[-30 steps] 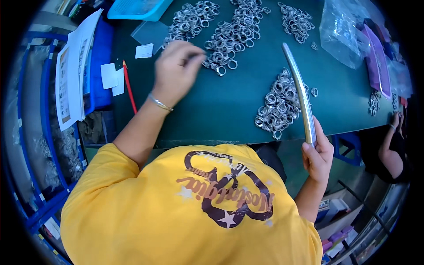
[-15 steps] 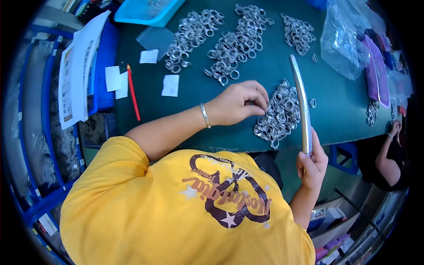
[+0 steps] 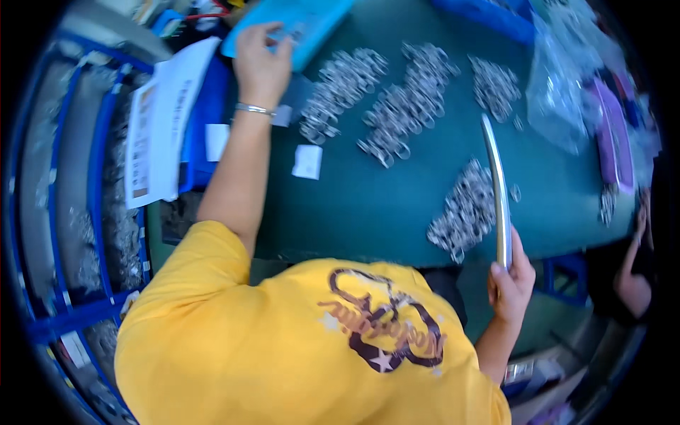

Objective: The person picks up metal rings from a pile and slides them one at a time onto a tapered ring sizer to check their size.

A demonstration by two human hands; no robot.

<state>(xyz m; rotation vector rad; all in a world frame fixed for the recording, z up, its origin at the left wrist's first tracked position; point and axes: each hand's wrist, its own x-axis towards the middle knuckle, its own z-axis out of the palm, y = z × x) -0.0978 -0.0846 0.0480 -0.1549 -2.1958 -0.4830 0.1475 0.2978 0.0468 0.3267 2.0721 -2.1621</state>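
Note:
My right hand (image 3: 511, 283) is closed round the lower end of a ring mandrel (image 3: 499, 191), a long tapered silver metal rod held upright. No ring shows on the rod. Beside it on the green table lies a pile of silver rings (image 3: 464, 212), with a single ring (image 3: 515, 193) on the other side of the rod. My left hand (image 3: 263, 64), a bangle on its wrist, reaches over the blue tray (image 3: 322, 32) at the far left. Its thumb and fingers are curled but apart, slightly blurred, with nothing visible between them. Small metal pieces show in the tray.
More ring piles lie across the table (image 3: 340, 212): one (image 3: 343, 88), a longer one (image 3: 411, 103) and a smaller one (image 3: 494, 86). Paper slips (image 3: 307, 161), clear plastic bags (image 3: 563, 106) and a purple basket (image 3: 613, 142) surround them. Another person (image 3: 630, 287) sits at right.
My left hand has left the near ring pile and moved far left to the blue tray, its fingers parting. The right hand still holds the ring mandrel upright. The whole view has shifted slightly.

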